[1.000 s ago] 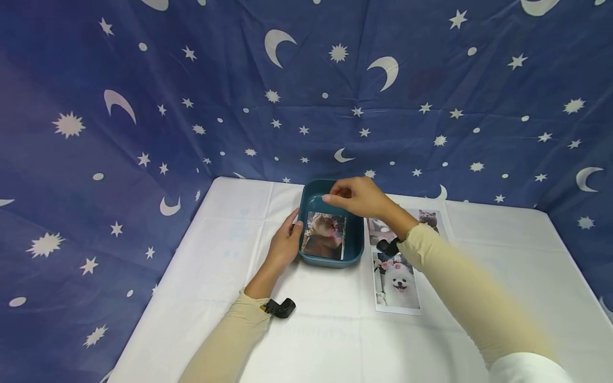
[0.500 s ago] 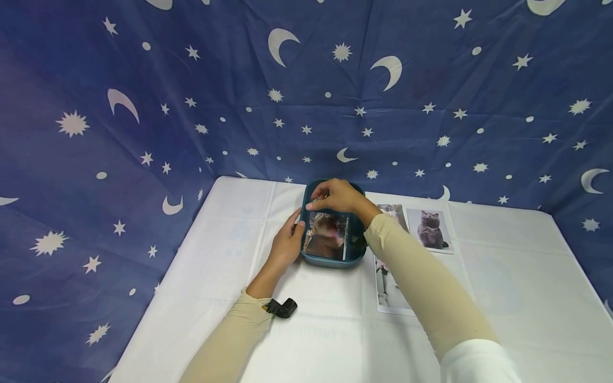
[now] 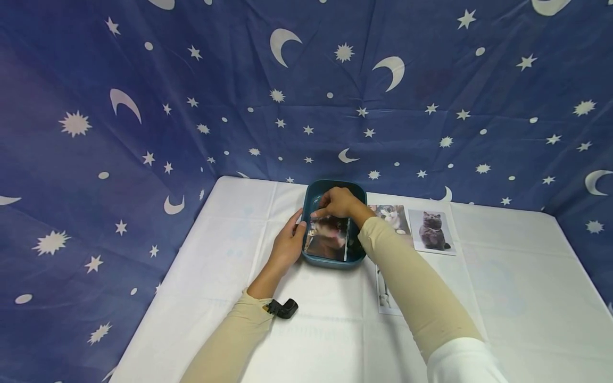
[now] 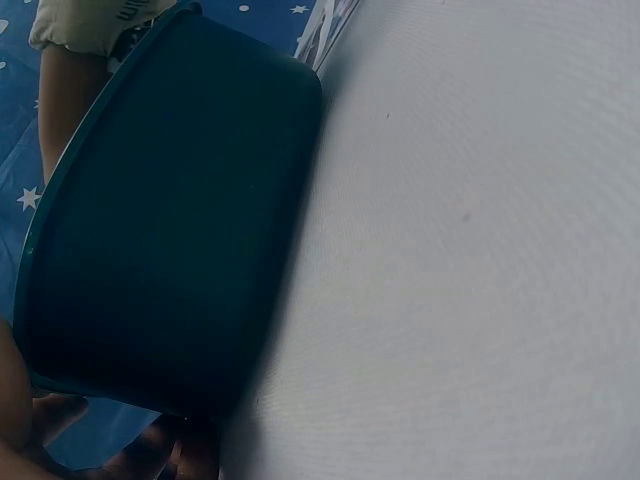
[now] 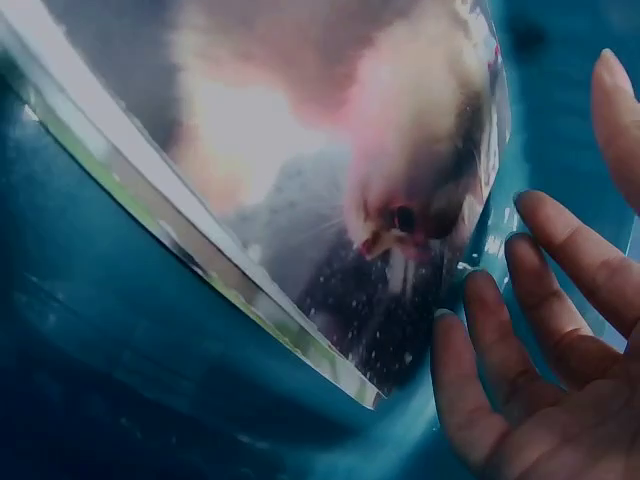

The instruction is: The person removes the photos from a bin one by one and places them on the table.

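Observation:
A dark teal plastic tub point(image 3: 330, 263) stands on the white table, with a small stack of glossy photos point(image 3: 327, 243) lying in its near part. My left hand point(image 3: 287, 243) grips the tub's left side, the thumb at the rim; in the left wrist view its fingers point(image 4: 140, 452) show beside the end of the tub. Inside the tub, my right hand point(image 3: 339, 203) is at the far edge of the photos. The right wrist view shows its fingers point(image 5: 545, 300) loosely bent and spread beside the top photo point(image 5: 400, 130); whether they touch it I cannot tell.
Right of the tub lie a grey cat photo point(image 3: 433, 233) and another cat photo point(image 3: 391, 214). A third photo point(image 3: 384, 298) is mostly hidden under my right forearm. A blue curtain point(image 3: 306, 96) with moons and stars hangs behind the table.
My right hand has moved left and then down into the tub, to the photos' far edge. The left hand keeps its hold on the tub.

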The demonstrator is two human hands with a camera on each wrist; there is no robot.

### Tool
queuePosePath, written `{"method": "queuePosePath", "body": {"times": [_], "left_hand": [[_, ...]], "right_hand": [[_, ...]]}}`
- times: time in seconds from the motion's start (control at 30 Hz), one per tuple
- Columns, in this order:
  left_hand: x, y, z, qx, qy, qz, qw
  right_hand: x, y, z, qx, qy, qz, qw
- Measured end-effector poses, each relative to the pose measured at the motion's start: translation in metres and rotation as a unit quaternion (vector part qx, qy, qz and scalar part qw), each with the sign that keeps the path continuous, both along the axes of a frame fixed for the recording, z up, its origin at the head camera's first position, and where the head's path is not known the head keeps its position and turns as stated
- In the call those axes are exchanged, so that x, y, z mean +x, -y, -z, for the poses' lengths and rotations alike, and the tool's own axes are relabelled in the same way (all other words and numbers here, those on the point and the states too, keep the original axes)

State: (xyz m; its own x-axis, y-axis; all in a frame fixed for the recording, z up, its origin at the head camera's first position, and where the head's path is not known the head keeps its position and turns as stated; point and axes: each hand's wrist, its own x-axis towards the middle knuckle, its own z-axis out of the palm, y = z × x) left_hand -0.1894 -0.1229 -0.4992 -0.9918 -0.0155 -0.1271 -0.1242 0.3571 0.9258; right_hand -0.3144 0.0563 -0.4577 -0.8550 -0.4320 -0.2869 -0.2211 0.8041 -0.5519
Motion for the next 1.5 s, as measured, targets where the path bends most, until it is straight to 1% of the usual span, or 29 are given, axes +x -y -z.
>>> {"method": "queuePosePath", "body": {"times": [0.1, 0.17, 0.4, 0.53, 0.67, 0.77, 0.83, 0.97, 1.0, 1.13, 1.23, 1.37, 1.5], "left_hand": [[0.0, -0.001, 0.0, 0.0, -0.003, 0.0, 1.0], [-0.001, -0.001, 0.001, 0.004, -0.004, 0.0, 1.0], [-0.001, -0.003, 0.001, 0.004, -0.006, 0.003, 1.0], [-0.001, -0.003, 0.001, 0.004, -0.007, 0.001, 1.0], [-0.001, -0.003, 0.001, 0.0, -0.011, -0.003, 0.9999], [-0.002, -0.002, 0.002, -0.004, -0.016, -0.006, 0.9998], [-0.002, -0.002, 0.002, -0.003, -0.016, -0.007, 0.9998], [-0.001, -0.001, 0.001, 0.0, -0.012, -0.005, 0.9999], [-0.002, -0.001, 0.001, 0.001, -0.01, -0.005, 0.9999], [-0.003, -0.001, 0.002, -0.001, -0.009, -0.005, 0.9999], [-0.003, -0.001, 0.002, -0.001, -0.01, -0.006, 0.9999], [-0.002, -0.002, 0.001, 0.0, -0.009, -0.008, 0.9999], [-0.001, -0.002, 0.001, -0.002, -0.002, -0.012, 0.9999]], "right_hand": [[0.0, 0.0, 0.002, 0.0, 0.005, 0.007, 1.0], [0.001, 0.0, 0.004, 0.003, 0.003, 0.004, 1.0], [0.006, 0.001, 0.002, 0.021, -0.023, -0.032, 0.999], [0.009, 0.002, -0.004, 0.005, -0.017, -0.045, 0.999], [0.011, 0.001, -0.014, -0.002, -0.011, -0.066, 0.998], [0.014, -0.001, -0.023, -0.001, 0.009, -0.086, 0.996], [0.016, -0.003, -0.03, -0.003, 0.03, -0.096, 0.995], [0.021, -0.01, -0.041, 0.002, 0.043, -0.117, 0.992], [0.022, -0.011, -0.043, 0.006, 0.04, -0.121, 0.992], [0.028, -0.021, -0.045, 0.006, -0.003, -0.134, 0.991], [0.031, -0.031, -0.044, -0.021, -0.032, -0.117, 0.992], [0.036, -0.052, -0.047, -0.087, -0.059, -0.06, 0.993], [0.042, -0.083, -0.056, -0.148, -0.087, -0.003, 0.985]]}}
